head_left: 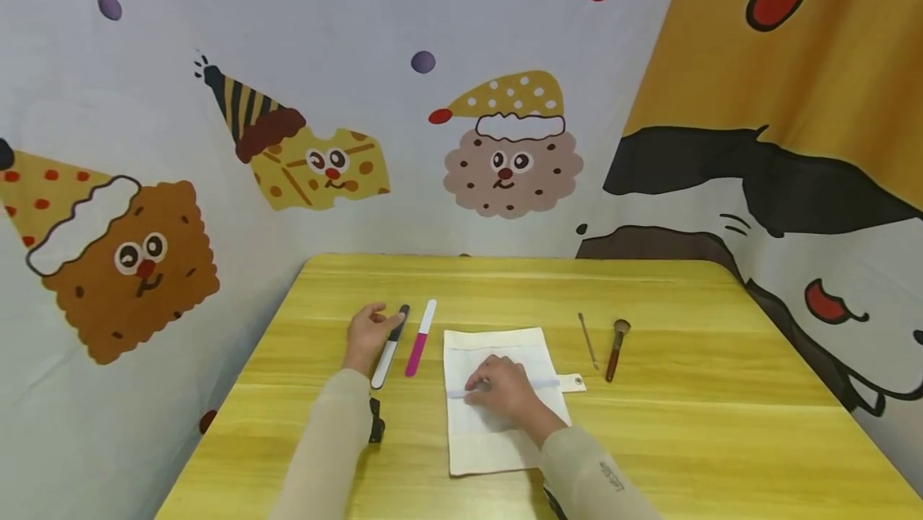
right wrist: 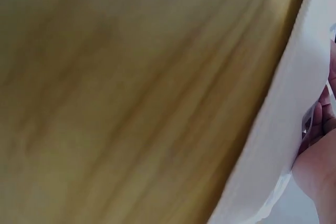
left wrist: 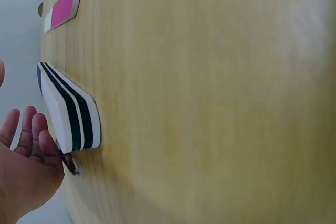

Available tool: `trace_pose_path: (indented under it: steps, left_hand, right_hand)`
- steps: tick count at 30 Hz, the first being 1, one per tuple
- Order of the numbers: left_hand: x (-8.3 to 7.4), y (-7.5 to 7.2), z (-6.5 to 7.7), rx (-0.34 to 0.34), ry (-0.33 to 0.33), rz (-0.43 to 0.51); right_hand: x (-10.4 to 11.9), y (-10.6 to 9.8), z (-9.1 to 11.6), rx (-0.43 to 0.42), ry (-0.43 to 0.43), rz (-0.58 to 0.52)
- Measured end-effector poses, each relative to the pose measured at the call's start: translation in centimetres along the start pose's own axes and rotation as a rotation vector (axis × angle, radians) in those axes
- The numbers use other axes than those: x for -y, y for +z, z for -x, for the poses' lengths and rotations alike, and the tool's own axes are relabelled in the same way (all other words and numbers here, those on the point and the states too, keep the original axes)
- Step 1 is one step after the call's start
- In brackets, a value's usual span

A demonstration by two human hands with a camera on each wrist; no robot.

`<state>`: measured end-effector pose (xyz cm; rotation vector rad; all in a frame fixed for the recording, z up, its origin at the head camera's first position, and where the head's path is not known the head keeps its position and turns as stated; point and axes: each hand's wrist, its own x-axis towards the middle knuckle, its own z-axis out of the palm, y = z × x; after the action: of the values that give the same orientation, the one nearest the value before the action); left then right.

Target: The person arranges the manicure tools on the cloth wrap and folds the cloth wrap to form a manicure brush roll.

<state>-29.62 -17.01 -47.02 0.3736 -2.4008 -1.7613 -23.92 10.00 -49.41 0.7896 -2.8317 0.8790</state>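
Note:
In the head view my left hand [head_left: 368,336] is beside a nail file [head_left: 390,352] with a dark far half and a white near half. Its fingers are loosely bent; one tip reaches the dark end. The left wrist view shows the striped edge of this file [left wrist: 73,108] and the hand [left wrist: 29,166] near it, with a small dark thing by the fingertips that I cannot identify. My right hand [head_left: 505,388] is over an opened white fabric pouch [head_left: 497,448]. Curled fingers pinch the pale band [head_left: 544,384] across it. Those fingers [right wrist: 328,114] are partly cut off in the right wrist view.
A pink and white nail file [head_left: 416,354] lies right of the dark one. Right of the pouch are a thin metal tool [head_left: 588,341] and a makeup brush [head_left: 614,356]. The pouch's snap tab [head_left: 575,382] sticks out towards them. A printed curtain stands behind the table [head_left: 685,448].

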Motion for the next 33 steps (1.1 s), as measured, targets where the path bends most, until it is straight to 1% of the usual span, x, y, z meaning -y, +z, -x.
trace_pose_path:
  steps: [4,8,11,15,19,23,27,33]
  left_hand:
    - [0.3,0.9,0.0,-0.011,-0.004,0.002]
    - [0.6,1.5,-0.3,-0.020,-0.009,-0.029]
    - [0.5,1.7,-0.2,-0.024,0.008,-0.055]
    - [0.0,2.0,-0.3,-0.042,0.035,-0.051]
    - [-0.3,2.6,-0.2,-0.071,0.037,-0.010]
    - [-0.2,2.9,0.1,-0.104,0.036,0.024]
    - [0.1,2.8,0.6,-0.129,0.033,0.008]
    - [0.6,2.7,0.5,-0.138,0.063,-0.026]
  right_hand:
    - [-0.3,0.2,0.3,-0.032,-0.008,0.007]
    - [-0.5,0.4,0.6,-0.054,0.011,-0.012]
    - [-0.5,0.5,0.6,-0.064,0.028,-0.025]
    - [-0.4,0.5,0.5,-0.079,0.039,-0.043]
    - [-0.4,0.3,0.4,-0.067,0.056,-0.070]
    - [-0.3,0.1,0.2,-0.027,0.064,-0.082]
    - [-0.1,0.1,0.0,-0.003,0.054,-0.072]
    - [0.2,0.2,0.0,-0.010,0.054,-0.034]
